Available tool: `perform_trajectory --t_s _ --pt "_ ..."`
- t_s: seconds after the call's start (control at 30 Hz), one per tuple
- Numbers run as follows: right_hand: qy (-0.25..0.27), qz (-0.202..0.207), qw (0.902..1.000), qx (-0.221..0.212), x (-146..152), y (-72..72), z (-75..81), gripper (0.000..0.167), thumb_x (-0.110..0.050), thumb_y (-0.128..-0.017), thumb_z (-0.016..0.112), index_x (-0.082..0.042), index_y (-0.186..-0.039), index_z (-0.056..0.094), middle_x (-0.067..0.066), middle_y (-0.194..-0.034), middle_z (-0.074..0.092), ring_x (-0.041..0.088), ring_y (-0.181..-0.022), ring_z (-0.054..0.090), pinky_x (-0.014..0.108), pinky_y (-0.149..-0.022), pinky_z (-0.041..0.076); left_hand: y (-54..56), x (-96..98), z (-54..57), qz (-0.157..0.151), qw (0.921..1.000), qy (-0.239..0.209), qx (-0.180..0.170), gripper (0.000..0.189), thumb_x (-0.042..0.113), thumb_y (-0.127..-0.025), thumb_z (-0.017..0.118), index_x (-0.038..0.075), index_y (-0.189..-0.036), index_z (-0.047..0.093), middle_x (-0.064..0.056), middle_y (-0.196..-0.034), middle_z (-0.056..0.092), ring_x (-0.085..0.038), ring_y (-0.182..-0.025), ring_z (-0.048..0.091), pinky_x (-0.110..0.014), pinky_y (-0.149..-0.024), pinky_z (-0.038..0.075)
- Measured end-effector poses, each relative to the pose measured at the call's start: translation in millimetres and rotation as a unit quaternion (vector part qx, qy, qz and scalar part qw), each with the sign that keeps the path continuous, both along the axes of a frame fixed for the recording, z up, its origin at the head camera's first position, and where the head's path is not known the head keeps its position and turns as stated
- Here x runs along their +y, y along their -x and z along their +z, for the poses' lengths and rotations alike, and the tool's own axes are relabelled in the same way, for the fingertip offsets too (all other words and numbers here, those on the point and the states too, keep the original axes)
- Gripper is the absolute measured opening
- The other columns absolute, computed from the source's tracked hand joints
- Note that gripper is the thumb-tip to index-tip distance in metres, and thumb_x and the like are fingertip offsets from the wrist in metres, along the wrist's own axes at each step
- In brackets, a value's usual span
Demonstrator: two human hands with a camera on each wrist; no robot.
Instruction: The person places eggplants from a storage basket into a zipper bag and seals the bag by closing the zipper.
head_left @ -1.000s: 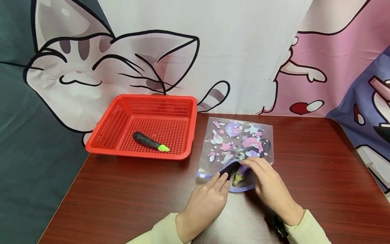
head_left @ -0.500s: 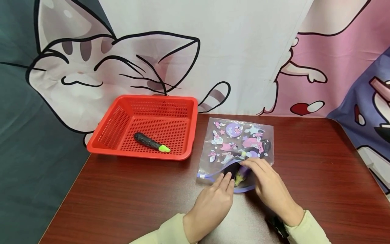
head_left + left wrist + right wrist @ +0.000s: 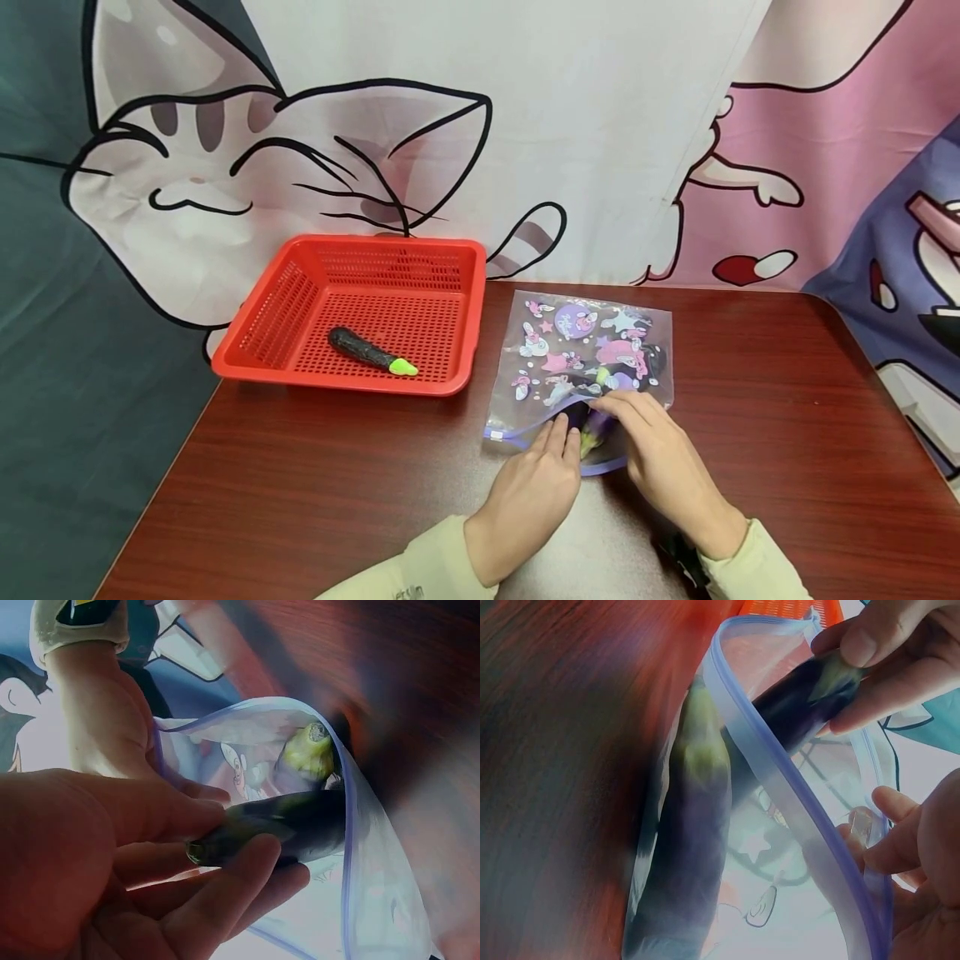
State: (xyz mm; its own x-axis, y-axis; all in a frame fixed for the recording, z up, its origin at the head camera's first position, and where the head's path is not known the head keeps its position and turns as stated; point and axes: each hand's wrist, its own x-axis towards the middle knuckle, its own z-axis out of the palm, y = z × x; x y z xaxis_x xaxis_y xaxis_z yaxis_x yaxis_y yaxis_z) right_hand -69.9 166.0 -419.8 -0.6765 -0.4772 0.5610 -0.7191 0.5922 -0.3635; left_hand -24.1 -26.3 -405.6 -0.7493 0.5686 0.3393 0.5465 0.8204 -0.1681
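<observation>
My left hand (image 3: pixel 528 492) grips a dark eggplant (image 3: pixel 802 705) by its stem end, thumb on one side and fingers on the other. Most of that eggplant's length lies within the mouth of a clear zip bag (image 3: pixel 540 392) printed with cartoon figures. With thumb and fingers, my right hand (image 3: pixel 671 467) pinches the bag's purple-edged upper lip, keeping the mouth parted. Beside the held eggplant, a purple eggplant (image 3: pixel 690 840) with a yellow-green cap lies inside the bag. Through the printed film, a light green tip (image 3: pixel 602 377) and dark shapes show, partly hidden.
Left of the bag, a red perforated basket (image 3: pixel 345 387) stands on the brown wooden table (image 3: pixel 300 483). In it lies a black eggplant (image 3: pixel 362 347) with a bright green end. Cartoon-print cloth (image 3: pixel 600 150) hangs behind the table.
My left hand has moved right and slightly up, sliding the dark eggplant deeper into the bag. The light green tip under the film has shifted up and right. My right hand stays nearly still.
</observation>
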Motion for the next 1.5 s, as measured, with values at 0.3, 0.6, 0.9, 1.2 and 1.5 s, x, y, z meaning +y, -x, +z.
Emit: perform_trajectory --t_s 0.3,0.6,0.9,1.2,1.5 --pt "0.003 0.006 1.0000 -0.004 0.0 0.0 -1.5 0.056 0.021 -0.077 0.041 -0.003 -0.121 0.064 0.007 -0.116 0.063 0.024 -0.108 0.058 0.020 -0.101 0.034 7.6 6.9 -5.4 0.013 0.9990 0.033 0.025 0.031 0.013 -0.097 0.054 0.001 -0.120 0.071 -0.012 -0.119 0.069 -0.017 -0.103 0.069 -0.022 -0.086 0.054" --pt "-0.005 0.004 0.9997 -0.022 0.8 -1.5 0.5 0.048 0.015 -0.084 0.039 -0.002 -0.121 0.063 0.007 -0.117 0.062 0.023 -0.110 0.057 0.021 -0.104 0.033 17.2 13.9 -13.6 0.024 0.9977 0.025 0.059 0.031 0.012 -0.095 0.053 0.000 -0.117 0.071 -0.008 -0.107 0.066 -0.011 -0.086 0.066 -0.018 -0.075 0.055" --pt "0.001 0.007 0.9999 -0.011 0.0 -1.3 -0.3 0.049 0.017 -0.083 0.039 -0.002 -0.120 0.063 0.007 -0.116 0.062 0.023 -0.109 0.057 0.021 -0.104 0.032 23.8 21.6 -17.0 0.039 0.9978 0.031 0.043 0.030 0.014 -0.096 0.058 0.001 -0.120 0.069 -0.003 -0.102 0.066 -0.010 -0.085 0.066 -0.017 -0.069 0.055" --pt "-0.005 0.006 0.9998 -0.019 -0.2 -1.8 0.0 0.046 0.015 -0.085 0.040 -0.003 -0.121 0.063 0.006 -0.117 0.062 0.022 -0.109 0.057 0.021 -0.104 0.032 31.0 25.2 -29.1 0.056 0.9975 0.020 0.040 0.031 0.020 -0.096 0.062 0.005 -0.123 0.069 0.000 -0.098 0.068 -0.006 -0.075 0.066 -0.018 -0.057 0.052" --pt "-0.004 0.006 0.9999 -0.010 0.0 -0.9 -0.7 0.046 0.016 -0.083 0.043 -0.002 -0.120 0.063 0.007 -0.117 0.062 0.022 -0.106 0.057 0.020 -0.104 0.032 35.2 29.7 -32.1 0.061 0.9970 0.019 0.042 0.027 0.021 -0.095 0.063 0.009 -0.118 0.070 0.003 -0.093 0.065 -0.006 -0.072 0.063 -0.018 -0.056 0.052"
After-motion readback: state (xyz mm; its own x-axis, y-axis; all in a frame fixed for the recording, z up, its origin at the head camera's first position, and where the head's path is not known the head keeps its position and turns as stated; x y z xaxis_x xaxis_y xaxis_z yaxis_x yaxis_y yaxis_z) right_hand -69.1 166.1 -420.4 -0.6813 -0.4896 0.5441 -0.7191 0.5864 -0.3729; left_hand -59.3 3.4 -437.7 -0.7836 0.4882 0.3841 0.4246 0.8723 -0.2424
